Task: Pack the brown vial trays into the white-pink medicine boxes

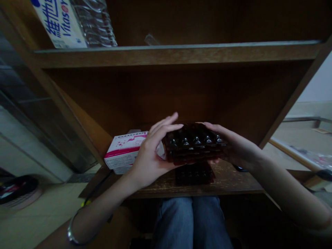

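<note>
1. While left hand [147,154] and right hand [241,148] grip its ends, a stack of dark reddish-brown glossy plastic trays [195,147] sits between them, centre frame.
2. Left: fingers spread, reaching the stack's upper-left edge; thumb along its lower edge.
3. Right: curled round the right end, fingertips above and below.
4. Lower centre: similar dark tray [195,174] on scratched brown wooden shelf [160,181].

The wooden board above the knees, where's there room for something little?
Bare wood shows on the board right of the lower dark pack, and left of it, toward the white-and-pink box. The middle is crowded: the left hand and right hand hold the dark stack above.
</note>
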Demonstrator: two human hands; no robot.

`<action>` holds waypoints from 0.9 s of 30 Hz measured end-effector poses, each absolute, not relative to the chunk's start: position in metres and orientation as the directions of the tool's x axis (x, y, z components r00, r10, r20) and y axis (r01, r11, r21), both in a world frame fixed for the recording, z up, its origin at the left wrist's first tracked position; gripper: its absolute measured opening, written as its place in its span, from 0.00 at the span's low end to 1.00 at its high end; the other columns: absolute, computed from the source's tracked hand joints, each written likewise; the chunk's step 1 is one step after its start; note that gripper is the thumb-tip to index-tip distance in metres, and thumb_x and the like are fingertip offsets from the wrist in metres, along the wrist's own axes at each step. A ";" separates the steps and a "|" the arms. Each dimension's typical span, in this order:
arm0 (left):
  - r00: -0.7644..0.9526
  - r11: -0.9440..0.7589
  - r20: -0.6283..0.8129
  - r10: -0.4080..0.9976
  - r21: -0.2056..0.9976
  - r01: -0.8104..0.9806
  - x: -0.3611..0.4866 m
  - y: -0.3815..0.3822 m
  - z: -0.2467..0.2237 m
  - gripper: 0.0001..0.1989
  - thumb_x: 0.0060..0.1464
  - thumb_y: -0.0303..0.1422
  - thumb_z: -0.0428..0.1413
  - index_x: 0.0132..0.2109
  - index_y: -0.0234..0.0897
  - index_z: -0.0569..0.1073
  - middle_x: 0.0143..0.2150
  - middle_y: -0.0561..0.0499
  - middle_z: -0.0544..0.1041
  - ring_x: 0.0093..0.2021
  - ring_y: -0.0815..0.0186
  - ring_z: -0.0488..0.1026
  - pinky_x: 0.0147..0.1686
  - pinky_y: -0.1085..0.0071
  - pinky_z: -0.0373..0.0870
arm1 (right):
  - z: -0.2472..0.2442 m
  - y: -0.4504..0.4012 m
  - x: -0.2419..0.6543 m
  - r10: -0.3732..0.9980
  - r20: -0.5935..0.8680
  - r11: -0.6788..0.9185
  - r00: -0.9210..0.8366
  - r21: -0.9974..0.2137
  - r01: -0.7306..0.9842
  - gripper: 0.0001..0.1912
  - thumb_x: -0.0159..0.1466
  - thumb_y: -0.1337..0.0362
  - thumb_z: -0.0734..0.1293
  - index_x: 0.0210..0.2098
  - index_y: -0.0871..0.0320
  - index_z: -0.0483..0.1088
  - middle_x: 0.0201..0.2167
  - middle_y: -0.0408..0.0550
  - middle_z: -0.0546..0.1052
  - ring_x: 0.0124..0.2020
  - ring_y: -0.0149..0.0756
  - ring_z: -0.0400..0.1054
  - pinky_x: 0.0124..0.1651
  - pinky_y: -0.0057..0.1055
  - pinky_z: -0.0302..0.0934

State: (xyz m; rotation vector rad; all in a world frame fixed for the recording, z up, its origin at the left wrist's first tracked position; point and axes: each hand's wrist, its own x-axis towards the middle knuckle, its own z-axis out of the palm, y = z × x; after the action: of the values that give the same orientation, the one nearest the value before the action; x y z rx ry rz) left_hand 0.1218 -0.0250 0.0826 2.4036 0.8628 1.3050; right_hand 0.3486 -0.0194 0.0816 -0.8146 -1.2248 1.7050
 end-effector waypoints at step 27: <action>0.190 0.068 -0.015 0.982 0.959 -0.275 0.134 -0.023 0.081 0.21 0.48 0.49 0.65 0.42 0.36 0.81 0.33 0.48 0.83 0.26 0.63 0.78 0.19 0.73 0.74 | 0.073 -0.021 0.361 0.822 0.493 0.557 -0.286 -0.799 0.226 0.36 0.64 0.59 0.68 0.68 0.51 0.53 0.33 0.46 0.78 0.23 0.32 0.71 0.23 0.28 0.68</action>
State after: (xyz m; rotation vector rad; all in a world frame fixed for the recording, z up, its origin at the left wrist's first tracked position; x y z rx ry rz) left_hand 0.1343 -0.0231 0.0809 1.0536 0.8869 1.1637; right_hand 0.3613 -0.0214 0.0731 -0.8638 -1.8033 0.7551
